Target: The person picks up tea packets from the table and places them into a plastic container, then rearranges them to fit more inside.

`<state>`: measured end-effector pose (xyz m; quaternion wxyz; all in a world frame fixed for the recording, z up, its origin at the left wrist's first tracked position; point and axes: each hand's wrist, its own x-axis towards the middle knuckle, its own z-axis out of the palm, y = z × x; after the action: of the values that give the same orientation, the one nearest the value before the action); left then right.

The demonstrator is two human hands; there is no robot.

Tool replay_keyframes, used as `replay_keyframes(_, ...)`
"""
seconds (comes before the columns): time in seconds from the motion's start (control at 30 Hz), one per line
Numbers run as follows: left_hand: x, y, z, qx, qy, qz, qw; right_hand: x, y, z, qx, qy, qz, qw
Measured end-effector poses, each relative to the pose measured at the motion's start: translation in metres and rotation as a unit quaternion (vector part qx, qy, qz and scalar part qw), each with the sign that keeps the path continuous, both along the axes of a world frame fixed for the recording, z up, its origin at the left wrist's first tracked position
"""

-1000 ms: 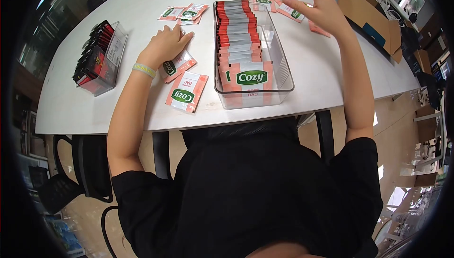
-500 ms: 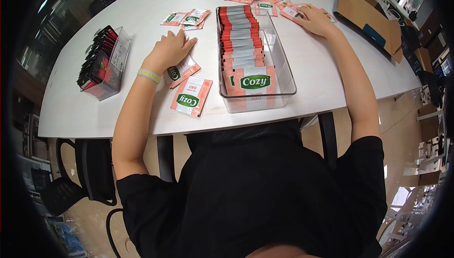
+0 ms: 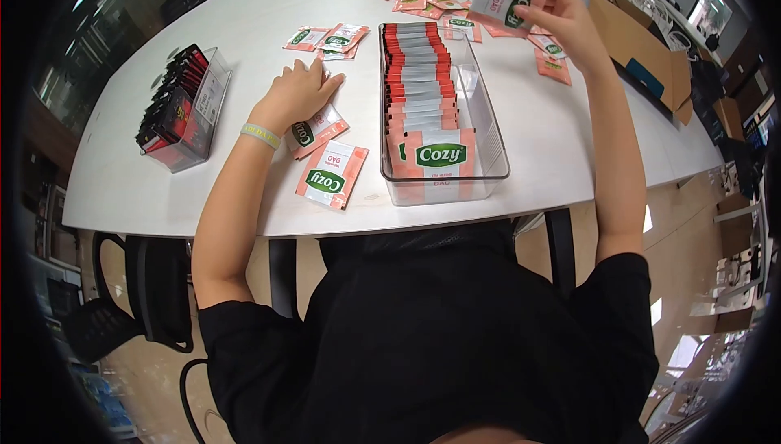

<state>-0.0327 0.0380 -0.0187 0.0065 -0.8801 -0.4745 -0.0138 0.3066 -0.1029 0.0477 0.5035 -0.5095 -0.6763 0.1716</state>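
Between the hands, a clear bin (image 3: 490,131) of sachets (image 3: 419,78) stands.

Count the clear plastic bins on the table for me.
2. One clear bin stands mid-table, packed with Cozy sachets; the other sits toward the table's left side, holding dark packets. Clutter at the far right could hide more.

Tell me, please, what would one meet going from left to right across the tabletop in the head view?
Small clear bin of dark packets → left hand, resting flat → long clear tray lined with Cozy sachets → right hand, pinching a raised sachet → cardboard box.
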Motion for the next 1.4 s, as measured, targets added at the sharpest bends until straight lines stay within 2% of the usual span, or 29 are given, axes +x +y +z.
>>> replay_keyframes(0.03,0.000,0.001,0.000,0.003,0.004,-0.003,1.000,-0.015,-0.011,0.009,0.027,0.029,0.057,0.998)
replay_keyframes(0.07,0.000,0.002,-0.001,0.005,0.010,-0.006,1.000,-0.027,-0.020,0.014,0.023,0.024,0.063,0.997)
replay_keyframes(0.13,-0.001,0.004,-0.003,0.007,0.003,-0.009,1.000,-0.047,-0.033,0.018,0.021,0.002,0.162,0.987)
replay_keyframes(0.23,-0.001,0.003,-0.003,0.008,-0.001,-0.017,1.000,-0.070,-0.039,0.015,0.022,-0.095,0.198,0.975)
replay_keyframes(0.33,-0.002,0.003,0.000,0.002,0.000,-0.020,1.000,-0.082,-0.045,0.016,-0.019,-0.131,0.197,0.971)
replay_keyframes(0.5,-0.002,0.003,-0.003,0.010,-0.012,-0.017,1.000,-0.088,-0.045,0.013,-0.015,-0.136,0.183,0.974)
replay_keyframes(0.57,-0.001,0.002,0.001,-0.002,-0.003,-0.014,1.000,-0.093,-0.047,0.015,-0.130,-0.091,0.142,0.977)
replay_keyframes(0.6,-0.001,0.003,0.000,-0.002,-0.003,-0.014,1.000,-0.093,-0.046,0.013,-0.130,-0.091,0.142,0.977)
replay_keyframes(0.67,-0.001,0.003,-0.001,0.003,-0.005,-0.018,1.000,-0.093,-0.041,0.008,-0.006,-0.156,0.162,0.974)
replay_keyframes(0.77,-0.001,0.003,0.000,-0.003,-0.001,-0.017,1.000,-0.094,-0.036,0.002,0.040,-0.153,0.170,0.973)
replay_keyframes(0.9,-0.001,0.002,0.000,-0.004,-0.003,-0.015,1.000,-0.101,-0.040,0.003,-0.033,-0.159,0.186,0.969)
replay_keyframes(1.1,-0.001,0.002,-0.003,0.004,-0.007,-0.011,1.000,-0.102,-0.038,-0.001,-0.002,-0.222,0.234,0.947)
replay_keyframes(1.3,-0.001,0.004,-0.003,0.000,-0.006,-0.011,1.000,-0.096,-0.044,0.008,-0.006,-0.261,0.191,0.946)
replay_keyframes(1.4,-0.001,0.004,-0.003,-0.003,-0.003,-0.006,1.000,-0.092,-0.044,0.007,-0.015,-0.261,0.217,0.940)
